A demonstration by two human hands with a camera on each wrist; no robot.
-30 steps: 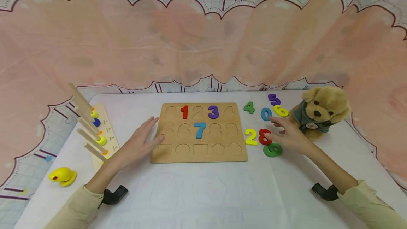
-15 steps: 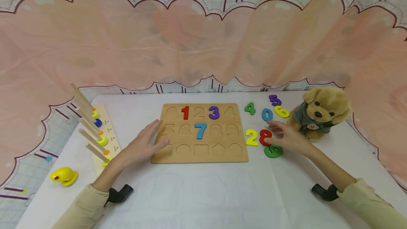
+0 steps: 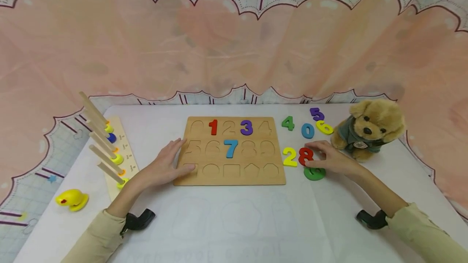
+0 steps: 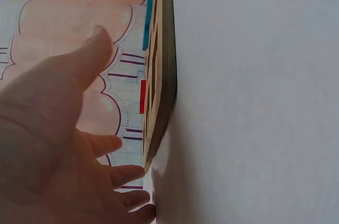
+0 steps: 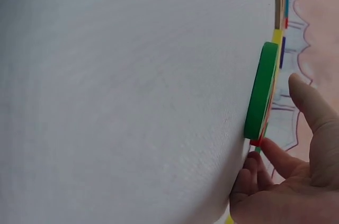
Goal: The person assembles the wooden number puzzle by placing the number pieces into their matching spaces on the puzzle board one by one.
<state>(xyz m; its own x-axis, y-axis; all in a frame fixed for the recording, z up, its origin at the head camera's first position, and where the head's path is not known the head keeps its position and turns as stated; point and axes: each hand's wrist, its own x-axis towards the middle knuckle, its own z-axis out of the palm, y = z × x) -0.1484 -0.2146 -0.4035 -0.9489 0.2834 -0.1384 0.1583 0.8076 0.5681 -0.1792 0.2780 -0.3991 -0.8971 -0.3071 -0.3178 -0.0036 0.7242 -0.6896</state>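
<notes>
My right hand (image 3: pixel 334 158) is at the red number 8 (image 3: pixel 305 157), index fingertip close by its top and thumb over its lower edge. The right wrist view shows the thumb raised well apart from the fingers. Just below the 8, the thumb partly covers a green 9 (image 3: pixel 315 177), which stands out as a thick green edge (image 5: pixel 261 91) in the right wrist view. My left hand (image 3: pixel 164 164) lies at the left side of the wooden number board (image 3: pixel 234 180), fingers spread, thumb over its lower left corner. Set in the board are a red 1 (image 3: pixel 213 127), purple 3 (image 3: pixel 246 128) and blue 7 (image 3: pixel 230 148).
Right of the board lie a yellow 2 (image 3: pixel 290 157), green 4 (image 3: pixel 288 123), blue 0 (image 3: pixel 308 130), yellow 6 (image 3: pixel 324 128) and purple 5 (image 3: pixel 317 114). A plush dog (image 3: pixel 373 129) sits behind my right hand. At left are a peg stand (image 3: pixel 126 149) and a yellow duck (image 3: pixel 73 199).
My right hand's thumb and index finger have come closer to the red 8. The left hand has shifted right and its thumb has lowered onto the board's corner.
</notes>
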